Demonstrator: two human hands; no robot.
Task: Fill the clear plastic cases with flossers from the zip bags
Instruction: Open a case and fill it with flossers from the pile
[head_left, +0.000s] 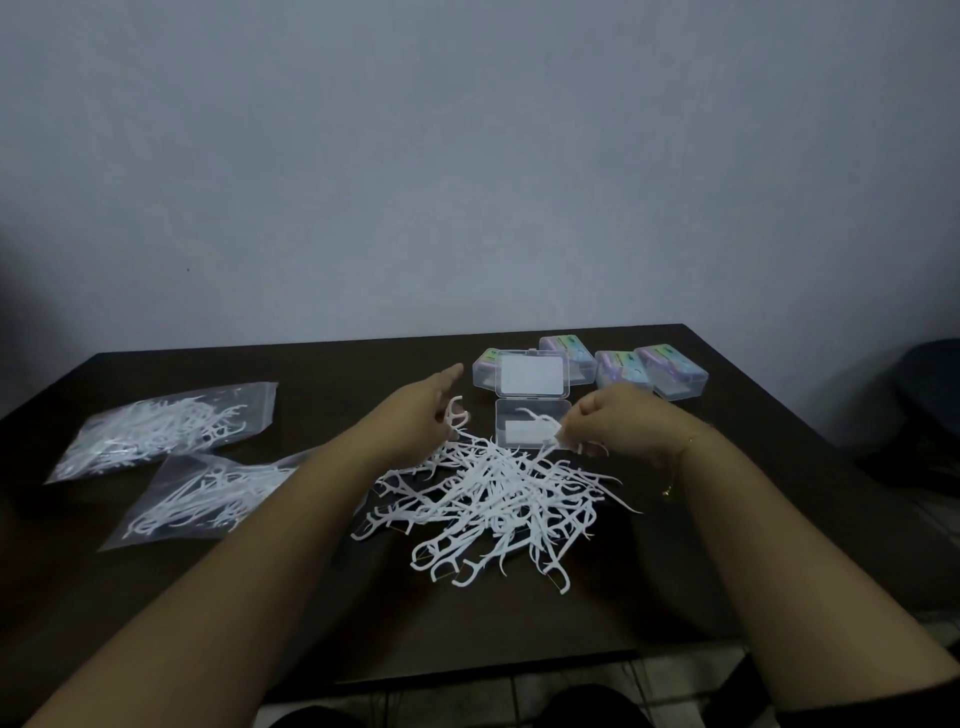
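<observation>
From my remote seat I saw two bare forearms, no sleeves reaching anywhere along them. The left hand carried no ring or band that I could make out. The right hand had a thin gold bracelet at the wrist, with a small gold piece hanging from its underside.

White flossers, dark brown table, iridescent-labelled clear cases.

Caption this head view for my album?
Both hands pick flossers from a loose pile beside an open clear case.
</observation>
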